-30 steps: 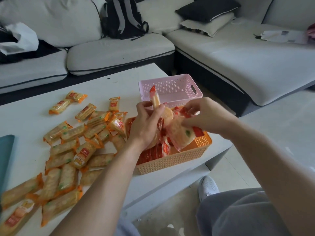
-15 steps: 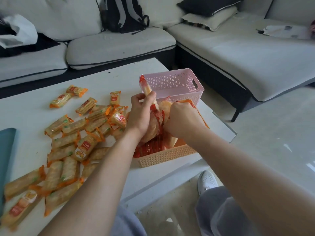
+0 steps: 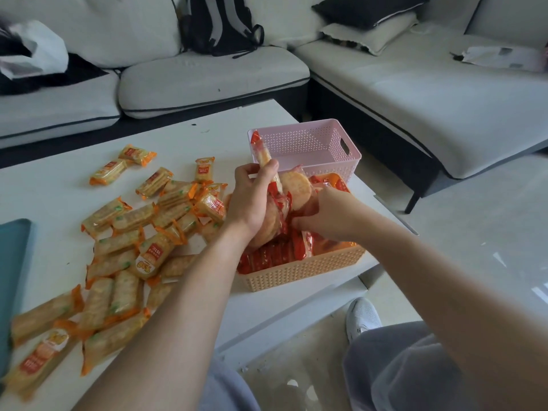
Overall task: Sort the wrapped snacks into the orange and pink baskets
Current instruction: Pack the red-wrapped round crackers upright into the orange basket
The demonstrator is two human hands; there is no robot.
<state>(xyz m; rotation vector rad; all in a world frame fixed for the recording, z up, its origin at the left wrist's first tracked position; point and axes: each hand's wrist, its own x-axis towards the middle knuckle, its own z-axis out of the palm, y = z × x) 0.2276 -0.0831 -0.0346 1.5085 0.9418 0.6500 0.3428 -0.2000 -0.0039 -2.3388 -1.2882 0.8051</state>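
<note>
The orange basket (image 3: 299, 272) stands near the table's front right edge, filled with red-wrapped snacks (image 3: 275, 256). Behind it sits the pink basket (image 3: 311, 143), which looks empty. My left hand (image 3: 252, 200) grips a bunch of red-wrapped round crackers (image 3: 295, 188) above the orange basket, one packet sticking up past my thumb. My right hand (image 3: 329, 215) reaches down into the orange basket with curled fingers among the red packets. Many orange-wrapped snacks (image 3: 133, 232) lie scattered over the table to the left.
The white coffee table (image 3: 178, 134) ends close to the right of the baskets. A teal tray (image 3: 12, 277) lies at the left edge. A grey sofa with a black backpack (image 3: 219, 25) and cushions surrounds the table. My knee and white shoe (image 3: 361, 318) are below.
My right hand has dropped lower into the orange basket and spread toward the right. My left hand still holds the red packets, now a little higher against the pink basket.
</note>
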